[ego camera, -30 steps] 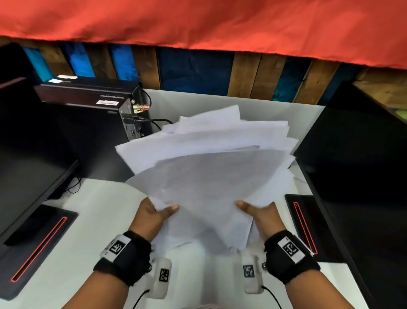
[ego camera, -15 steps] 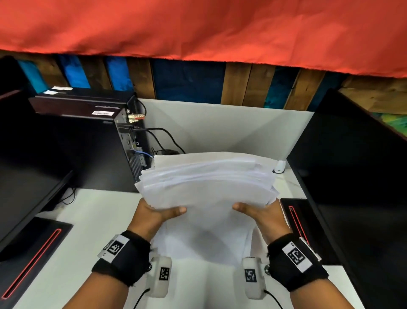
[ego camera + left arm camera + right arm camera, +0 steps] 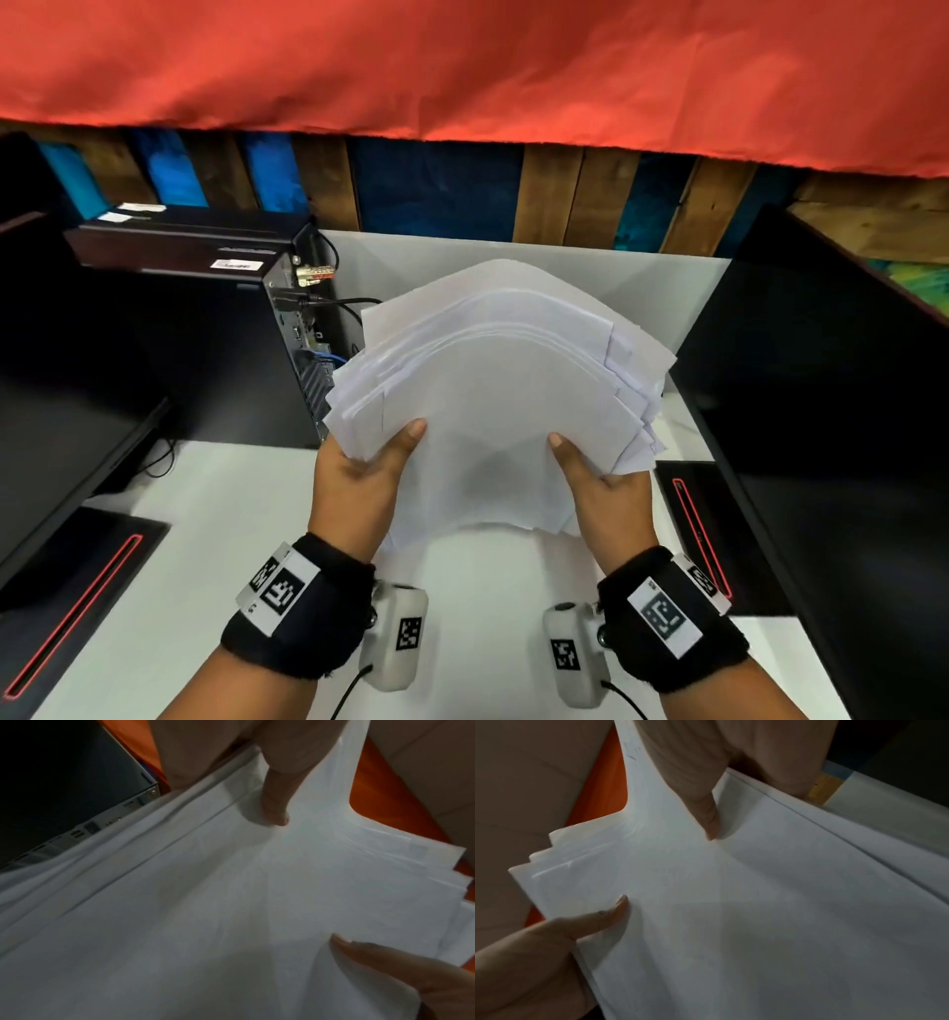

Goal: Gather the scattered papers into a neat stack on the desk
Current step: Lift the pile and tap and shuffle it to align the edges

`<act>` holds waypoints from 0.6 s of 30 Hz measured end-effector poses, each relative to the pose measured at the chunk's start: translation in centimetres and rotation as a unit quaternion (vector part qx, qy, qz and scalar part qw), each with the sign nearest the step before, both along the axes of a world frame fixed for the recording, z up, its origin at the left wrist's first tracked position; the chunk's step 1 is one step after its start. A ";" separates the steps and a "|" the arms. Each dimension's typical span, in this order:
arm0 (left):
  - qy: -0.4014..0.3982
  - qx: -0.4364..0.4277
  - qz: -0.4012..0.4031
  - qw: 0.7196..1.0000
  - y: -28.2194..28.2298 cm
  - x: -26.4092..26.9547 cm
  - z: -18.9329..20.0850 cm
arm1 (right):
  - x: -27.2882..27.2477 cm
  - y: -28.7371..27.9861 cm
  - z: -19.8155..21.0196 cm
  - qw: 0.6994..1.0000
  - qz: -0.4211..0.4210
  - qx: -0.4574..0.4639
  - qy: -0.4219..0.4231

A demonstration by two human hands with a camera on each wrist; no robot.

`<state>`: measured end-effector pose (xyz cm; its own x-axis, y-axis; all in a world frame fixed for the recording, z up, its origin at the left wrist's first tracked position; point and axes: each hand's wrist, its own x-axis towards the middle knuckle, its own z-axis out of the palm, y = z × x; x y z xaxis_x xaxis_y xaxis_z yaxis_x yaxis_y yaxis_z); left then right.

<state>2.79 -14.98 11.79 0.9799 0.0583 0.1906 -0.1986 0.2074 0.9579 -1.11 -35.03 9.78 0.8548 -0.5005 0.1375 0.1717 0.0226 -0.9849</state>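
A loose bundle of white papers (image 3: 493, 390) is held up above the white desk (image 3: 205, 539), bowed upward, its edges fanned and uneven. My left hand (image 3: 359, 473) grips the bundle's left side, thumb on top and fingers beneath. My right hand (image 3: 601, 483) grips the right side the same way. In the left wrist view the papers (image 3: 205, 902) fill the frame, with the left thumb pressing on top. In the right wrist view the papers (image 3: 731, 902) show staggered corners at the left. The bundle's lower edge hangs just over the desk.
A black computer tower (image 3: 205, 329) with cables stands at the back left. A black monitor (image 3: 832, 411) rises on the right and another (image 3: 56, 431) on the left, each on a base with a red line. A white partition (image 3: 642, 293) closes the back.
The bundle dropped flat half a second ago and has now tilted up again, with its sheets closer together than a second ago. Both hands keep their grip.
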 end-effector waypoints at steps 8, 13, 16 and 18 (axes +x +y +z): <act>0.117 0.000 -0.027 0.993 1.9 0.9 -3.7 | -0.5 -1.2 -1.8 0.990 0.071 0.022 0.116; 0.102 -0.013 0.012 0.995 1.7 0.9 -3.2 | 0.1 -0.5 -1.6 0.993 0.005 0.052 0.103; 0.040 -0.014 0.046 0.998 0.8 0.6 -1.2 | 0.1 0.8 -0.1 0.998 -0.013 0.047 0.051; -0.009 -0.004 0.053 0.999 0.2 0.3 0.3 | -0.4 1.6 1.3 1.000 -0.008 0.025 -0.002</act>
